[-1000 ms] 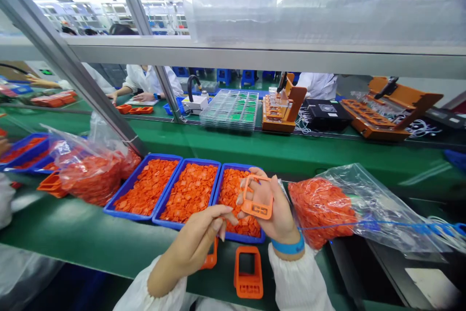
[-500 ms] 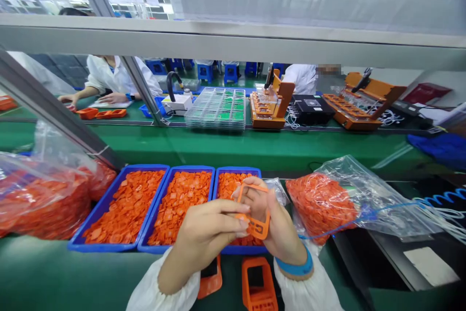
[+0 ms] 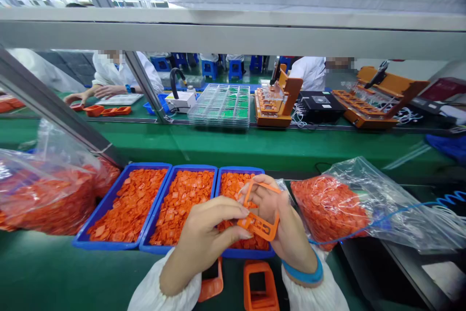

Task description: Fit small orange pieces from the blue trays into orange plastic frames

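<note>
My right hand (image 3: 287, 228) holds an orange plastic frame (image 3: 274, 233) with a large window and small cutouts along its lower bar. Its fingers curl behind the window, and the thumb lies along the right side. At the frame's lower left corner, the thumb and forefinger of my left hand (image 3: 206, 233) pinch a small orange plastic piece (image 3: 244, 223), partly hidden by the fingertips. Below the hands, an orange housing (image 3: 271, 284) lies on the green table. Another orange housing (image 3: 214, 287) with a dark window is partly covered by my left sleeve.
Blue trays (image 3: 107, 245) of small orange pieces stand behind my hands. A clear bag (image 3: 327, 204) of orange pieces lies right, with more bags (image 3: 54, 199) left. Behind are a clear compartment tray (image 3: 220, 107), orange fixtures (image 3: 273, 107) and a co-worker's hands (image 3: 105, 91).
The view has shifted slightly, and both hands with the frame appear a little farther right. My left fingertips have moved from across the lower bar to its left corner, uncovering more of the bar.
</note>
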`<state>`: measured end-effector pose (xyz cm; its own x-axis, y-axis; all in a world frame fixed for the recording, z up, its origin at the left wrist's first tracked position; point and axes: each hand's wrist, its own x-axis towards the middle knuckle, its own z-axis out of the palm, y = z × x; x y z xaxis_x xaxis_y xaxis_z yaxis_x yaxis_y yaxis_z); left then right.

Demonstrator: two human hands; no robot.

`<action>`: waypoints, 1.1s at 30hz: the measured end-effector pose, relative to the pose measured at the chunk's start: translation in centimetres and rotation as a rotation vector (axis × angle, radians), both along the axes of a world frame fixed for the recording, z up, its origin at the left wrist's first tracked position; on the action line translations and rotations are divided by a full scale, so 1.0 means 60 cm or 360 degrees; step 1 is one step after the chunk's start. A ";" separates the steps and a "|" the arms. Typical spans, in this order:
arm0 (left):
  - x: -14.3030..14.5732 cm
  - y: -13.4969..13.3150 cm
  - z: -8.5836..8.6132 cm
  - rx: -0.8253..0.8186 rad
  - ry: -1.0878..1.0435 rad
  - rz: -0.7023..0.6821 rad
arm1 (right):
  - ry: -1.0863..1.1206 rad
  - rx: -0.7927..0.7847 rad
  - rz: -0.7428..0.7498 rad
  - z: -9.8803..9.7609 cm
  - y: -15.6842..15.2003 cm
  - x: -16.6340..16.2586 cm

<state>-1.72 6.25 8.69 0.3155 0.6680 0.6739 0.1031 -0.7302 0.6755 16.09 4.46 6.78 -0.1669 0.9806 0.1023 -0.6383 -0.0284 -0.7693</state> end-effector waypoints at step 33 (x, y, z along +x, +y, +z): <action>0.009 0.017 -0.022 0.0088 0.0170 -0.0241 | -0.0199 -0.0031 -0.0158 -0.013 -0.006 -0.020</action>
